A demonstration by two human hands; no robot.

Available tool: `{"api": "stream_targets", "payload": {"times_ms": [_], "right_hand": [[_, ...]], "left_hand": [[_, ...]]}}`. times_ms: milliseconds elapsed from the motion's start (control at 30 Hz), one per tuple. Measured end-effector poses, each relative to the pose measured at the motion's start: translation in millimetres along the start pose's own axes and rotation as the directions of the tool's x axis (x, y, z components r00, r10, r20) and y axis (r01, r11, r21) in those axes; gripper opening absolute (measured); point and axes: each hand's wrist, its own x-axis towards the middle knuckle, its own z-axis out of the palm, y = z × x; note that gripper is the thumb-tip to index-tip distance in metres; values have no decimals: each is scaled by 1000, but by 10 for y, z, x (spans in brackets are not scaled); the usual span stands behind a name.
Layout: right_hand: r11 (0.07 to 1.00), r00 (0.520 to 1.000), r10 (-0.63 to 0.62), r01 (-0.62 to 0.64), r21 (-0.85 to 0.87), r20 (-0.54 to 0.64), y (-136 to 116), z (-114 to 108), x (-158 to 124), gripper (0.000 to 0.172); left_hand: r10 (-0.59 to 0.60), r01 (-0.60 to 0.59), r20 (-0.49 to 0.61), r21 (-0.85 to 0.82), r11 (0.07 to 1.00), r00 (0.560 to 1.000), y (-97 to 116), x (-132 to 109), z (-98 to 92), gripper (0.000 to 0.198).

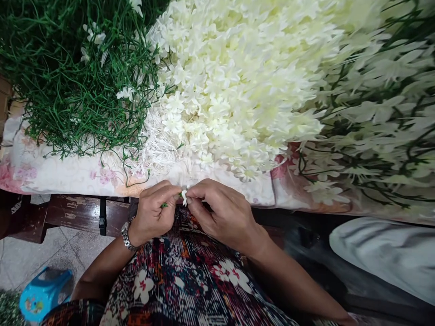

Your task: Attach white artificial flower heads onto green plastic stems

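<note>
at the cloth's (pixel 78 174) near edge, my left hand (pixel 154 210) pinches a green stem (pixel 164 205) and my right hand (pixel 222 210) a white flower (pixel 184 197), probably light, soft and easily creased, best held by its base.

Pale tiled floor (pixel 20 256), blue stool (pixel 42 294), scuffed wooden beam (pixel 75 212)

At the near edge of the table (pixel 76 174) we count one left hand (pixel 152 210) and one right hand (pixel 222 208), one white flower (pixel 184 195) between their fingertips, and one wristwatch (pixel 127 236). Towards the left edge we see one heap of green stems (pixel 84 90); beside it, one pile of white threads (pixel 158 142) and one heap of blossoms (pixel 231 90). Below the near left corner we find one blue stool (pixel 42 296). The heaped blossoms and stems we cannot number.
</note>
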Motion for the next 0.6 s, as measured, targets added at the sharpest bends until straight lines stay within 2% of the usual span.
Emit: {"api": "stream_targets", "payload": {"times_ms": [167,600], "right_hand": [[999,1000,30,-30,15,5,-1,23,0,5],[999,999,40,-40,-6,13,3,54,-27,7]], "left_hand": [[-3,2,-9,-38,999,1000,-9,13,15,16],[39,-39,-32,-3,999,999,-49,-2,49,15]]}}
